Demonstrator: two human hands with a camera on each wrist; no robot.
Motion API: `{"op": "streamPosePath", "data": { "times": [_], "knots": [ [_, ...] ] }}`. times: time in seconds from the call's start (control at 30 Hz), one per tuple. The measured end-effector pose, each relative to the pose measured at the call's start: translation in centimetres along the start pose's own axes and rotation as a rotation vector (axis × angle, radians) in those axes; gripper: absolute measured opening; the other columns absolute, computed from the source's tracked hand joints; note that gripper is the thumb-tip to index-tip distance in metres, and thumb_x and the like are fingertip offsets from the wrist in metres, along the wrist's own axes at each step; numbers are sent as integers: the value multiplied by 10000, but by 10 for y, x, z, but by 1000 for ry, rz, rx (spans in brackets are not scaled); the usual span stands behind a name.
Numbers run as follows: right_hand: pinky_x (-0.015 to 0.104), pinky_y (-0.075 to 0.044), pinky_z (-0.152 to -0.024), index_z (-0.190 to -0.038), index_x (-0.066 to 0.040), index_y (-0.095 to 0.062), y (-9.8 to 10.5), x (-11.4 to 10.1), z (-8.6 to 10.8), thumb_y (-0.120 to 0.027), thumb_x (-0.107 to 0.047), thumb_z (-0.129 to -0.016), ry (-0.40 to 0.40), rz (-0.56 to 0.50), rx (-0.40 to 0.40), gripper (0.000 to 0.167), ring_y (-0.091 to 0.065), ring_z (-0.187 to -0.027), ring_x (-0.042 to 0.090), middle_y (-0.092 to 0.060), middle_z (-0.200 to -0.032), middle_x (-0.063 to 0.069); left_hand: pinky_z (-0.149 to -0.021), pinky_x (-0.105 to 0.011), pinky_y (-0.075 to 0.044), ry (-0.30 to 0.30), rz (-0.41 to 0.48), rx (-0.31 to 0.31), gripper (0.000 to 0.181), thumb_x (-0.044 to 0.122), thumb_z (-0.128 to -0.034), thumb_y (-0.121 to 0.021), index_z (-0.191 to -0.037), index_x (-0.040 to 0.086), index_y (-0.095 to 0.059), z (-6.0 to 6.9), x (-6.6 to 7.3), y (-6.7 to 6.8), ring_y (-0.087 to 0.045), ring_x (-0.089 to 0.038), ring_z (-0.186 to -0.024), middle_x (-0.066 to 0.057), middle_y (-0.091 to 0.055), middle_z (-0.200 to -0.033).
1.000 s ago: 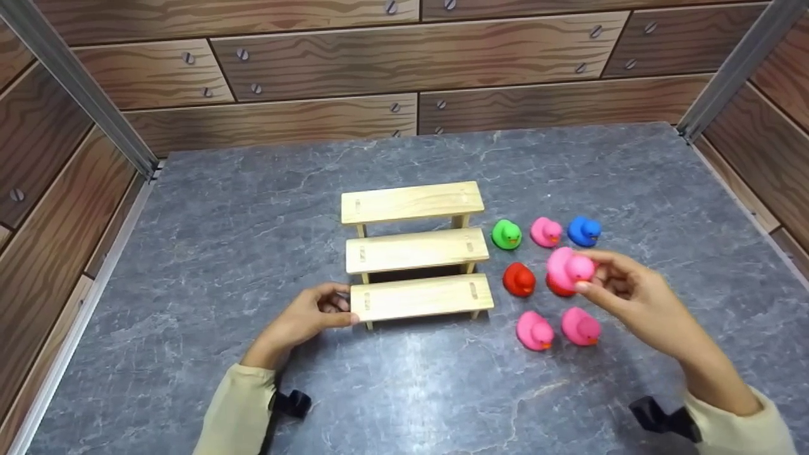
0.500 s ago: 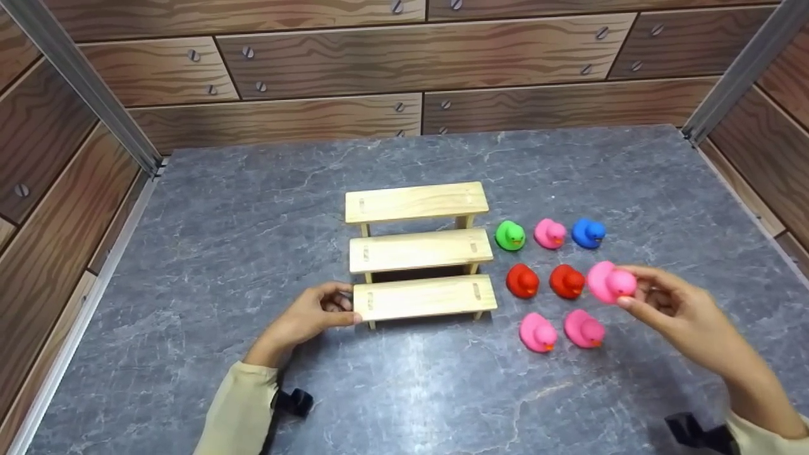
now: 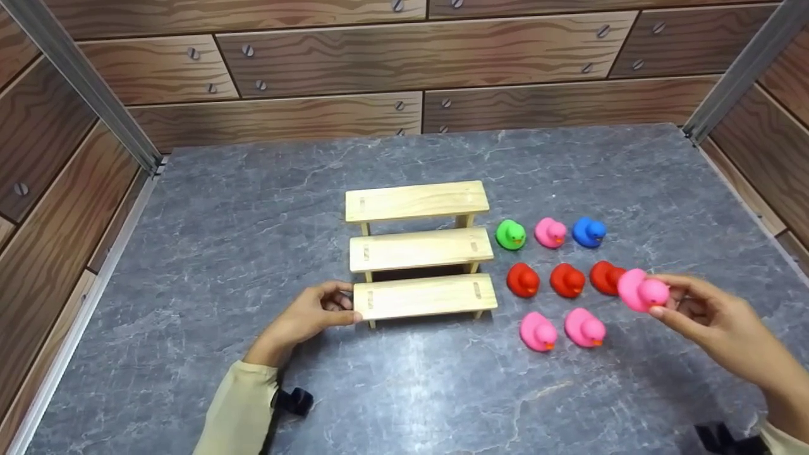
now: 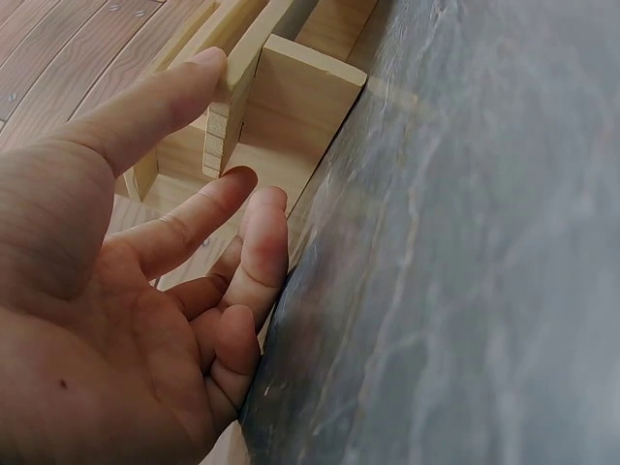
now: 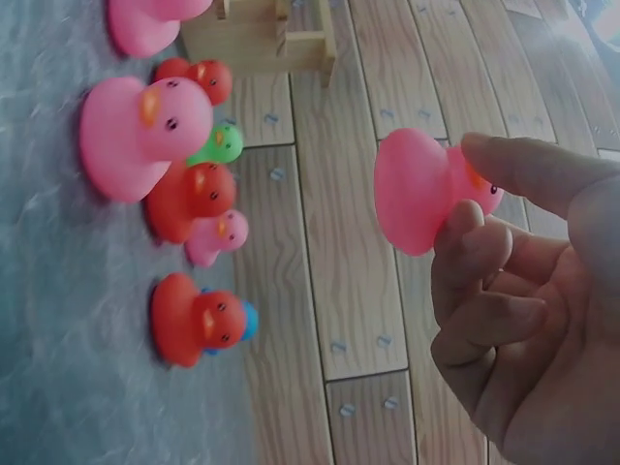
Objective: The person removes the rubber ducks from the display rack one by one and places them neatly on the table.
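Observation:
In the head view my right hand (image 3: 717,319) pinches a pink rubber duck (image 3: 641,291) above the grey surface, right of the other ducks. The right wrist view shows the held duck between thumb and fingertips, its base tipped sideways there. My left hand (image 3: 311,318) pinches the left end of the lowest step of a three-step wooden stand (image 3: 423,297). Its thumb (image 4: 160,107) lies on the board's face, and the index fingertip meets the lower edge. The steps of the stand are bare.
Behind the held duck sit three red ducks, the rightmost red duck (image 3: 605,278) partly covered. Two pink ducks (image 3: 584,328) stand in front. A green duck (image 3: 510,235), a pink duck (image 3: 550,233) and a blue duck (image 3: 589,232) form the back row. Wood-patterned walls (image 3: 328,63) enclose the surface.
My right hand has moved right with the pink duck, uncovering the middle red duck and then most of the rightmost one. My left hand keeps its grip on the stand.

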State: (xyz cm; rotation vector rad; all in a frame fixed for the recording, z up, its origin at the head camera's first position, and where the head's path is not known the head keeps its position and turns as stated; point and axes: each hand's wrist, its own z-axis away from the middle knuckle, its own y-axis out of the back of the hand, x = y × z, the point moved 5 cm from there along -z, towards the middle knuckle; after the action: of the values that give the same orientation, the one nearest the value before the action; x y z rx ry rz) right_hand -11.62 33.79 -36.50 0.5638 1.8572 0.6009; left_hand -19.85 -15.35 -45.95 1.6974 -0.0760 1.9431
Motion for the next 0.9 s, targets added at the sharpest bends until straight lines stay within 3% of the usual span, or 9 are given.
{"op": "streamPosePath", "data": {
  "times": [0.47,0.67,0.9],
  "knots": [
    [156,-429,-546,-1175,-52,-613,0,32,18,-667,130,-805,-51,6,-78,416,-574,-652,3,-633,-906,-215,-627,-178,-413,-10,25,-5,539,70,-798,-748,-1244,-131,-521,-1,0,0,-500,-113,-722,-124,-603,-936],
    [144,-459,-582,-1162,-81,-616,-2,44,22,-659,85,-835,-82,9,-154,369,-599,-694,-3,-629,-882,-206,-642,-184,-414,-11,22,-10,546,84,-808,-746,-1255,-128,-515,-1,0,0,-500,-117,-732,-122,-603,-948],
    [145,-473,-595,-1133,33,-604,-6,54,23,-678,56,-830,-98,32,-195,313,-587,-723,-32,-612,-864,-201,-638,-181,-411,-1,22,-7,547,84,-808,-746,-1256,-128,-514,-1,0,0,-494,-116,-730,-111,-599,-942]
  ]
}}
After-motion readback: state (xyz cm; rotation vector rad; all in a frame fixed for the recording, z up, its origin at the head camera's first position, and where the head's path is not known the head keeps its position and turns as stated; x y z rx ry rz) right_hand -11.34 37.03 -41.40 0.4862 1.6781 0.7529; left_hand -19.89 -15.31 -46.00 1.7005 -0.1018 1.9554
